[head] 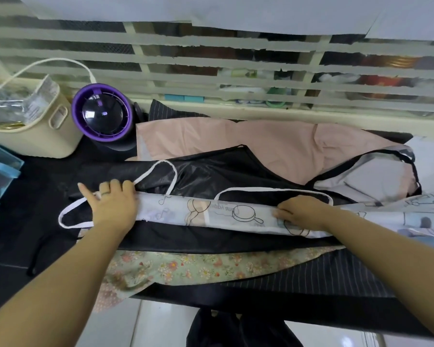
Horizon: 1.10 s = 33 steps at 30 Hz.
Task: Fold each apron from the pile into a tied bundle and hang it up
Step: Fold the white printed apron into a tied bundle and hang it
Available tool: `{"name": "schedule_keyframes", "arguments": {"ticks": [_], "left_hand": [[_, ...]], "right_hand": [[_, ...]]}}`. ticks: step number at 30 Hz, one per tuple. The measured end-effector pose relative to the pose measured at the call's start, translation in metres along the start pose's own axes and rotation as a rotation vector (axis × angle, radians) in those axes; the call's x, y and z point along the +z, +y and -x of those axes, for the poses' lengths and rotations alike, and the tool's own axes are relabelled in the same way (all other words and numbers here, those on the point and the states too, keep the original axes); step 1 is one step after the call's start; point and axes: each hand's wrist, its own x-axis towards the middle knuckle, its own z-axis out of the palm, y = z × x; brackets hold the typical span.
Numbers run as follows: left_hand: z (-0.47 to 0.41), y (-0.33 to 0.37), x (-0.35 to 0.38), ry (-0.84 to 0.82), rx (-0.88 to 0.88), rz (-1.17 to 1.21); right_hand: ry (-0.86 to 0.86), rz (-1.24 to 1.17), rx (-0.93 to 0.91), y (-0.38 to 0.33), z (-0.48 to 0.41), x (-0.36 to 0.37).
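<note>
Both bare forearms reach to the white cartoon-printed apron (211, 214), folded into a long strip lying crosswise on the pile, nearer the camera than the purple-rimmed round appliance (102, 112). The left hand (113, 206) curls its fingers over the strip's end nearest that appliance, forefinger spread aside. The right hand (301, 211) pinches the strip farther from it. Folding end toward end seems next.

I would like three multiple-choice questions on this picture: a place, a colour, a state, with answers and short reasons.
1. Where is the purple fan? A) on the floral apron B) between the cream basket and the pink apron C) on the floor
2. The straps of the printed apron are: A) red B) green C) white
3. The printed apron is: A) folded into a long strip B) hanging up C) tied in a bundle
B, basket left, apron right; C, white loops show; A, left hand and right hand hold the strip.
</note>
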Motion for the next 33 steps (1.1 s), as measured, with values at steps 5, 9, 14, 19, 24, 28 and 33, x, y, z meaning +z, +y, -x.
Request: {"name": "schedule_keyframes", "arguments": {"ticks": [5, 9, 14, 19, 24, 28, 33], "left_hand": [[0.014, 0.060, -0.030, 0.251, 0.201, 0.222], [0.042, 0.140, -0.034, 0.146, 0.674, 0.341], [0.055, 0.186, -0.014, -0.154, 0.781, 0.148], [0.052, 0.187, 0.001, -0.150, 0.783, 0.165], [0.052, 0.189, -0.003, -0.204, 0.797, 0.225], [0.054, 0.192, -0.008, -0.210, 0.802, 0.254], [0.054, 0.193, -0.013, -0.255, 0.788, 0.240]], "right_hand": [[-0.004, 0.007, 0.008, 0.002, -0.005, 0.003], [0.000, 0.008, 0.020, 0.000, -0.006, 0.002], [-0.010, -0.074, 0.045, -0.004, 0.000, -0.001], [-0.036, -0.004, 0.173, 0.014, 0.039, -0.006], [-0.158, 0.068, 0.397, 0.058, 0.088, -0.010], [-0.174, 0.021, 0.489, 0.077, 0.101, -0.005], [-0.204, 0.042, 0.561, 0.097, 0.102, 0.002]]}}
